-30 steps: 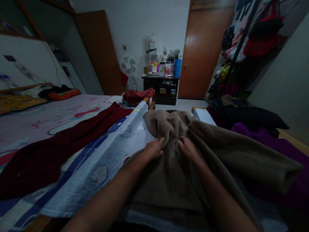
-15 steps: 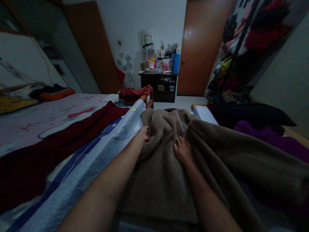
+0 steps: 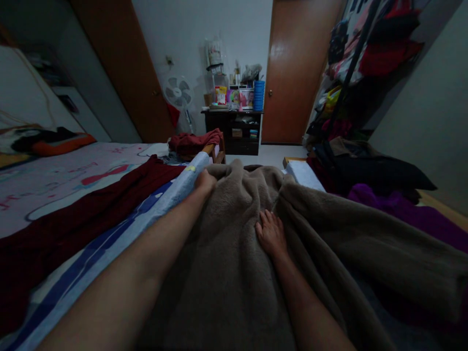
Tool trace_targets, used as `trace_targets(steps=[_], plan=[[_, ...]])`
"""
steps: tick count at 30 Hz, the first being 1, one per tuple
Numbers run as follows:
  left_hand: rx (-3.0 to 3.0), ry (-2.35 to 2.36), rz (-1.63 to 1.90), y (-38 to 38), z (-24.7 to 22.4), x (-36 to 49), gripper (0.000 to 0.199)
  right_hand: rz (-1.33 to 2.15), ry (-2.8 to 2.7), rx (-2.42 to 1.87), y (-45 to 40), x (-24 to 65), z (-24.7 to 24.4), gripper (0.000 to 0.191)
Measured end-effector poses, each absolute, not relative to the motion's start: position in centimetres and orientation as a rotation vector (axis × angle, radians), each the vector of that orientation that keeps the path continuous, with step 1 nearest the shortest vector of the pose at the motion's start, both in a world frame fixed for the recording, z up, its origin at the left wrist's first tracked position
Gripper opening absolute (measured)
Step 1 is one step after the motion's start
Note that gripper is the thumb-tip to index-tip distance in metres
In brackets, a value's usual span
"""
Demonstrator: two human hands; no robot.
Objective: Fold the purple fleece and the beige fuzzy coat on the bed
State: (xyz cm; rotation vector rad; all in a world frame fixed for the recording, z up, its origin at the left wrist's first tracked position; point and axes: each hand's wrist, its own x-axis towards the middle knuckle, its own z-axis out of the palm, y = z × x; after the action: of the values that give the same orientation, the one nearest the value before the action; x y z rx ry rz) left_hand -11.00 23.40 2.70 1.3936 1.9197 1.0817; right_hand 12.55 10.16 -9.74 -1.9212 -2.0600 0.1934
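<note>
A thick brown plush blanket (image 3: pixel 226 253) lies in loose folds before me, one long fold trailing off to the right. Its far left edge is gripped by my left hand (image 3: pixel 205 181), whose fingers are curled in and partly hidden. My right hand (image 3: pixel 271 233) rests palm down on the blanket's middle, fingers spread. Just left of my left hand runs the light-blue quilted bedding (image 3: pixel 161 207).
On the left, a dark red cloth (image 3: pixel 91 214) lies across a pink patterned bed (image 3: pixel 62 170). Dark clothes (image 3: pixel 373 165) and a purple cloth (image 3: pixel 398 204) are piled at right. A fan (image 3: pixel 179 92), a black cabinet (image 3: pixel 234 146) and a wooden door (image 3: pixel 292 73) stand beyond.
My left hand has moved left and away from me, drawing the blanket's left edge outward and flattening folds. My right hand stays on the blanket. The view has shifted slightly right.
</note>
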Motion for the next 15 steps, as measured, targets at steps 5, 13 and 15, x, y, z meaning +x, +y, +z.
trace_targets(steps=[5,13,15], plan=[[1.614,2.266,1.06,24.7,4.8,-14.0,0.035,0.183,-2.051,-1.917,10.1,12.5,-9.7,0.054],[1.585,2.233,0.8,21.8,-1.7,-14.8,0.058,0.184,-2.051,-1.921,10.3,12.5,-9.8,0.053],[1.338,2.218,0.914,21.4,-2.7,-14.7,0.072,0.18,-2.049,-1.93,10.3,12.5,-9.8,0.053]])
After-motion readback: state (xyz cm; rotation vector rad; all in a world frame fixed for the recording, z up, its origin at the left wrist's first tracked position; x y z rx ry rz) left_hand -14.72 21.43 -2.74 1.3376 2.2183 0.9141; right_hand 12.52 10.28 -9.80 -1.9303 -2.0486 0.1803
